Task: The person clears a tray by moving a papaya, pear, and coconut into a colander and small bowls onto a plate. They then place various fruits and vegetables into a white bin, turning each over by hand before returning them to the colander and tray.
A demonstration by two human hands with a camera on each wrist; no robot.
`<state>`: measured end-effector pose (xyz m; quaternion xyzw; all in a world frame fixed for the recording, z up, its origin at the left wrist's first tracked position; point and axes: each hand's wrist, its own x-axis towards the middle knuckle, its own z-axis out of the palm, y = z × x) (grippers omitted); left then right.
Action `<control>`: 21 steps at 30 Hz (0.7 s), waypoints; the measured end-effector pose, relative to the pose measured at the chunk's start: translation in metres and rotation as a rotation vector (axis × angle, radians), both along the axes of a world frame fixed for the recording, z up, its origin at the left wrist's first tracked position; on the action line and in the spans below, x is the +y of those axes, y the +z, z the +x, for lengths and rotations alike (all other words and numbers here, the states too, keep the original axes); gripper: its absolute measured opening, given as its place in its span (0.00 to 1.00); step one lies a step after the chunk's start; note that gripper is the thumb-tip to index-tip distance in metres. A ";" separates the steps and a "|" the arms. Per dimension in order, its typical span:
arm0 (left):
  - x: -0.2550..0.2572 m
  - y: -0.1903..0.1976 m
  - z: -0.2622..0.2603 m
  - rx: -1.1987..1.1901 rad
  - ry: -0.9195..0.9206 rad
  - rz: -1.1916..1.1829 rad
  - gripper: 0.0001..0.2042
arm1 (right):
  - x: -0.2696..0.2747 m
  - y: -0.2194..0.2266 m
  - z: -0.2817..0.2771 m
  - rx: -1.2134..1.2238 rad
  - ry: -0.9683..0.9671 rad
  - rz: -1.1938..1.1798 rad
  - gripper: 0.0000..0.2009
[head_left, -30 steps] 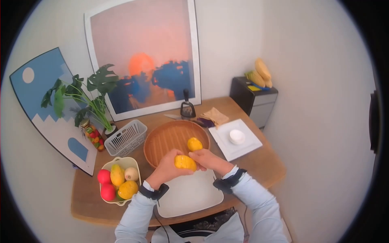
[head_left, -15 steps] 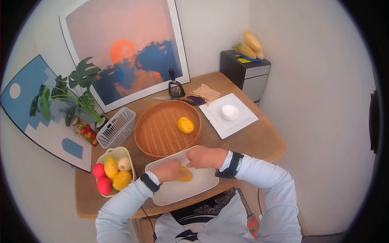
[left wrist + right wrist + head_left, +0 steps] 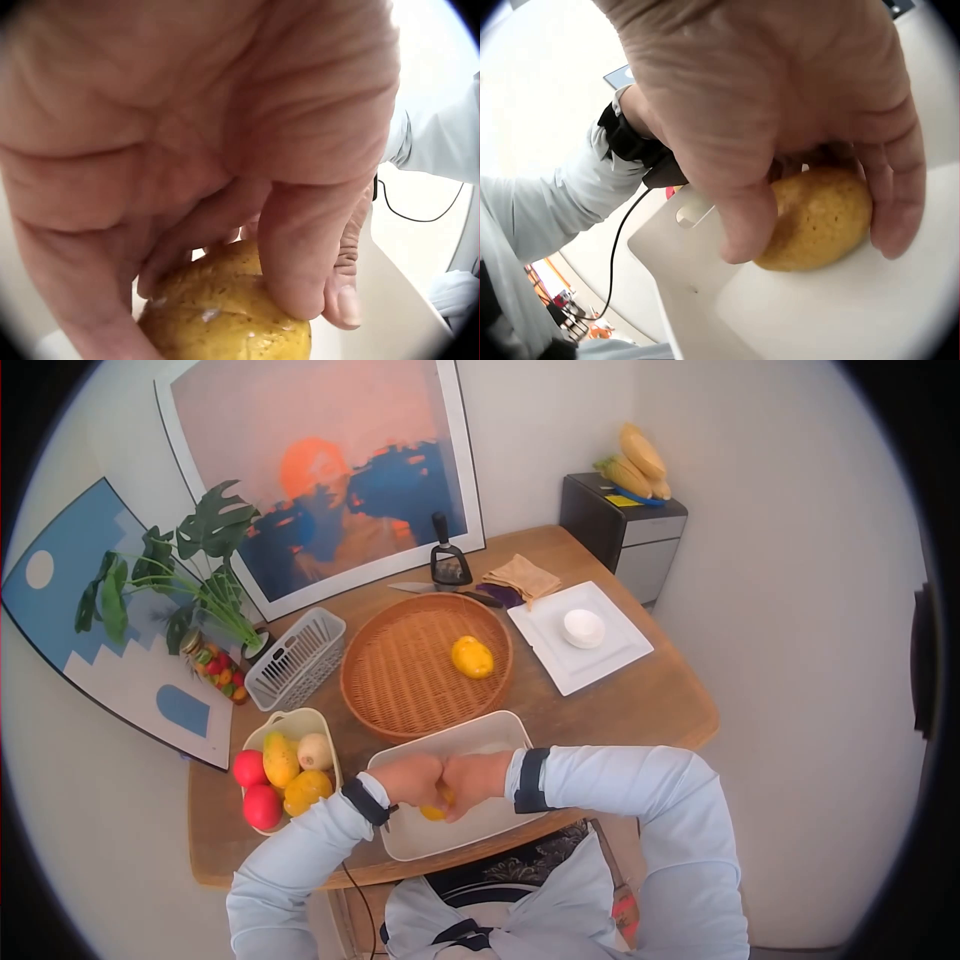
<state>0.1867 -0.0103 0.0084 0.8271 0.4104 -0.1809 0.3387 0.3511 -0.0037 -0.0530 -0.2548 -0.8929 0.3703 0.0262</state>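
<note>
Hands have closed up since half a second ago: the right hand [image 3: 478, 775], then a little apart, now meets the left hand [image 3: 410, 780] at the yellow fruit [image 3: 825, 217]. Fruit sits low inside the white tub [image 3: 490, 825], between the two hands; whether it touches the floor, cannot tell. Left thumb and fingers pinch it from opposite sides; right thumb and fingers likewise, the front fingers lying close together. Fruit skin: glossy, deep yellow, dark-specked; thin lines and small white glints in the left wrist view, a smooth rounded outline in the right. Tub is pale, round-cornered, and stands at the near edge of the brown wooden table [image 3: 620, 735]. To its left, a cream basket [image 3: 308, 721] holds red, yellow and pale produce. Just beyond the tub lies a round woven tray [image 3: 400, 670], a second yellow fruit [image 3: 472, 657] on its right half. Grey slotted basket [image 3: 297, 665] stands left of the tray; white square plate [image 3: 545, 655] to the right, bearing a small white bowl [image 3: 584, 628]. Behind these: tan cloth [image 3: 522, 577], black-handled tool [image 3: 447, 560], and at left a jar [image 3: 215, 668] of coloured pieces beside a leafy plant [image 3: 220, 525]. Farther back, a large framed picture [image 3: 330, 420] with an orange disc leans behind the table. Dark cabinet [image 3: 650, 530] past the far right corner carries yellow produce [image 3: 640, 455]; plain pale wall [image 3: 780, 560] beyond.
</note>
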 end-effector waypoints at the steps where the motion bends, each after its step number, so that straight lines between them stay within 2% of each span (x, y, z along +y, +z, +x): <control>1: 0.001 0.001 0.000 0.030 0.015 -0.056 0.25 | 0.003 -0.011 -0.004 0.013 -0.007 -0.030 0.24; 3: 0.002 -0.011 -0.008 -0.094 0.073 0.020 0.27 | 0.004 -0.026 -0.010 -0.084 -0.079 -0.051 0.25; 6: 0.000 -0.010 -0.005 -0.157 0.208 0.070 0.29 | -0.006 0.073 -0.002 -0.503 -0.213 -0.305 0.25; 7: 0.000 -0.007 -0.004 -0.157 0.262 0.077 0.30 | 0.002 0.055 0.001 -0.413 -0.239 -0.201 0.25; 9: 0.006 -0.016 -0.007 -0.130 0.185 0.111 0.29 | 0.025 0.005 0.015 -0.235 -0.289 0.008 0.25; 11: 0.007 -0.018 -0.006 -0.162 0.116 0.139 0.28 | 0.017 0.033 0.021 -0.313 -0.237 0.101 0.23; 13: 0.002 -0.011 0.002 -0.253 0.054 0.164 0.26 | 0.013 0.042 0.026 -0.323 -0.177 0.182 0.21; 14: 0.002 -0.012 0.008 -0.211 0.045 0.122 0.25 | 0.010 0.036 0.027 -0.292 -0.142 0.213 0.20; 18: 0.006 -0.021 0.018 -0.123 0.020 -0.038 0.22 | 0.009 0.033 0.026 -0.351 -0.028 0.136 0.18; 19: 0.007 -0.024 0.017 -0.121 0.016 -0.079 0.21 | 0.013 0.031 0.027 -0.368 -0.055 0.132 0.18; 21: 0.010 -0.028 0.016 0.054 0.002 0.110 0.21 | 0.028 0.025 0.029 -0.405 -0.107 0.120 0.20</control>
